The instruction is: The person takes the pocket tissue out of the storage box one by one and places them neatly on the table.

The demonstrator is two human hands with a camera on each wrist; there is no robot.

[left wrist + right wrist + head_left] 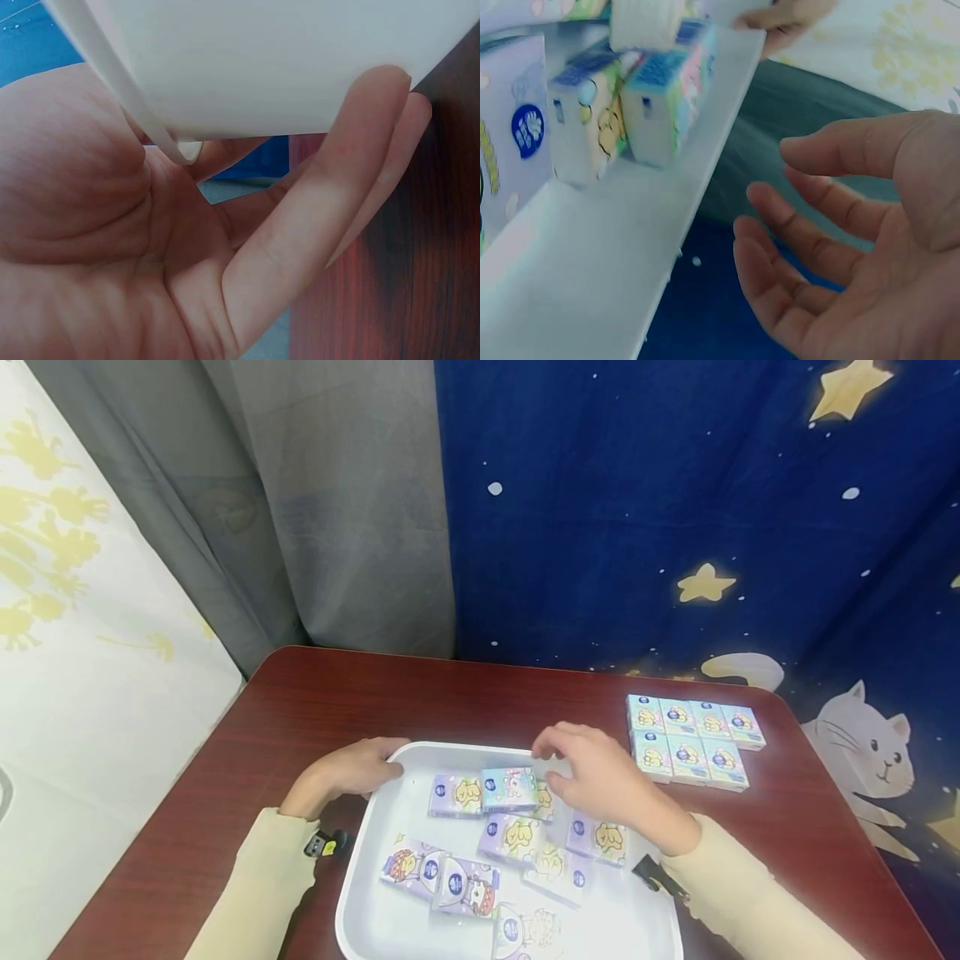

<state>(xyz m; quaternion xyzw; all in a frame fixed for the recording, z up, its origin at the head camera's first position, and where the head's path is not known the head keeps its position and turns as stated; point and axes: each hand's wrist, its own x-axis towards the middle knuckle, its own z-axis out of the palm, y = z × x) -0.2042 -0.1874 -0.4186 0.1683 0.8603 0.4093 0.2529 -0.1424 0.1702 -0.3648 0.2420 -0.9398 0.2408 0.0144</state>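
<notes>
A white tray holds several small tissue packs, most of them lilac with cartoon prints. One blue-green pack lies partly over its neighbours near the tray's far side. My left hand grips the tray's far left corner; in the left wrist view its fingers curl against the outside of the wall. Over the far right part of the tray is my right hand, fingers loosely bent. In the right wrist view, a gap shows between its thumb and fingers, with nothing held.
On the dark red table, right of the tray, several blue-green packs lie in two neat rows. A grey curtain and a blue star-print curtain hang behind the table. White patterned cloth is at the left.
</notes>
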